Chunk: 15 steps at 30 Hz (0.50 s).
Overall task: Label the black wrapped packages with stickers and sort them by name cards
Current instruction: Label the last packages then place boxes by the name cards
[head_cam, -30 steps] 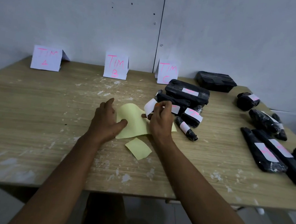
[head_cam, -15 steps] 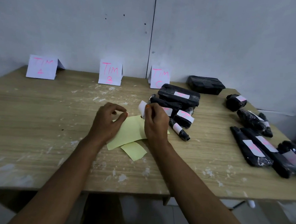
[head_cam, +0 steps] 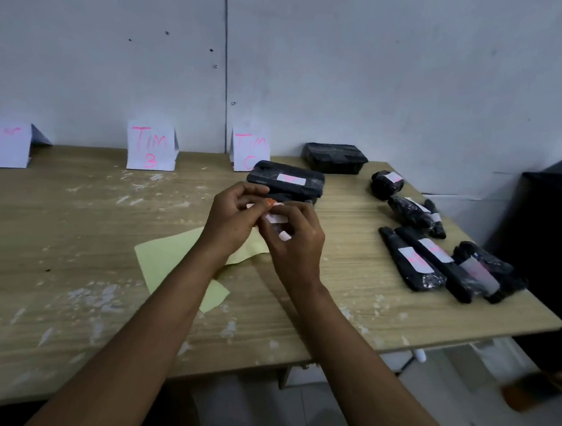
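Note:
My left hand (head_cam: 231,219) and my right hand (head_cam: 295,243) meet above the table's middle and together pinch a small white sticker (head_cam: 276,217). Under them lies a yellow backing sheet (head_cam: 170,255), with a smaller yellow scrap (head_cam: 214,296) nearer me. Three folded name cards stand along the wall: Tim A (head_cam: 3,143), Tim B (head_cam: 151,147) and Tim C (head_cam: 250,151). A labelled black wrapped package (head_cam: 287,180) lies in front of Tim C, partly hidden by my hands. Several labelled black packages (head_cam: 412,263) lie at the right.
An unlabelled black box-shaped package (head_cam: 335,156) sits by the wall. The wooden table (head_cam: 55,230) is flecked with white paint. A dark cabinet (head_cam: 550,248) stands beyond the table's right edge. The floor shows below the front edge.
My left hand has lifted off the yellow sheet and joined my right hand on the peeled sticker. Both hands rose above the table, and the view swung to the right.

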Tool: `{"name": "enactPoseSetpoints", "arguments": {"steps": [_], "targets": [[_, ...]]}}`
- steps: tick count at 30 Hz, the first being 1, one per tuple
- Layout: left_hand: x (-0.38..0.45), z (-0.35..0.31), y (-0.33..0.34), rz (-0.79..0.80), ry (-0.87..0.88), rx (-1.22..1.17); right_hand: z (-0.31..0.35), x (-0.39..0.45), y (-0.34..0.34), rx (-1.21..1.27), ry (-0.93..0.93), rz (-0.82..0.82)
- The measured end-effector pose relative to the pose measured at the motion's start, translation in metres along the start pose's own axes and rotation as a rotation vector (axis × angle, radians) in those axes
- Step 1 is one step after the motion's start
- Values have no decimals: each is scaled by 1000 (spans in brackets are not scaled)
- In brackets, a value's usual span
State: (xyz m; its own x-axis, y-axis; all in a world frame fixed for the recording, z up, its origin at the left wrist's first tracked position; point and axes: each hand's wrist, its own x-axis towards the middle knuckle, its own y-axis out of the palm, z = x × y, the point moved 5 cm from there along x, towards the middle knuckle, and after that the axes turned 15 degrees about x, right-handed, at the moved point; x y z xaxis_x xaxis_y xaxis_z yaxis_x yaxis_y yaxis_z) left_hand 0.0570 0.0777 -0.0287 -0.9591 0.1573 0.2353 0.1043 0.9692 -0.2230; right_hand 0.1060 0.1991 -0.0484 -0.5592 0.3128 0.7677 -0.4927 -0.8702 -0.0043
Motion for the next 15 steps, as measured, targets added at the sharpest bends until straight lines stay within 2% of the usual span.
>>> {"name": "enactPoseSetpoints", "arguments": {"steps": [6, 11, 15], "targets": [[16, -14, 47, 89, 10, -20, -10, 16, -46, -18, 27, -77], [45, -33, 82, 120, 57, 127, -30, 44, -76, -18, 62, -122], [75, -43, 102, 93, 49, 218, -55, 74, -88, -15, 109, -98]]}}
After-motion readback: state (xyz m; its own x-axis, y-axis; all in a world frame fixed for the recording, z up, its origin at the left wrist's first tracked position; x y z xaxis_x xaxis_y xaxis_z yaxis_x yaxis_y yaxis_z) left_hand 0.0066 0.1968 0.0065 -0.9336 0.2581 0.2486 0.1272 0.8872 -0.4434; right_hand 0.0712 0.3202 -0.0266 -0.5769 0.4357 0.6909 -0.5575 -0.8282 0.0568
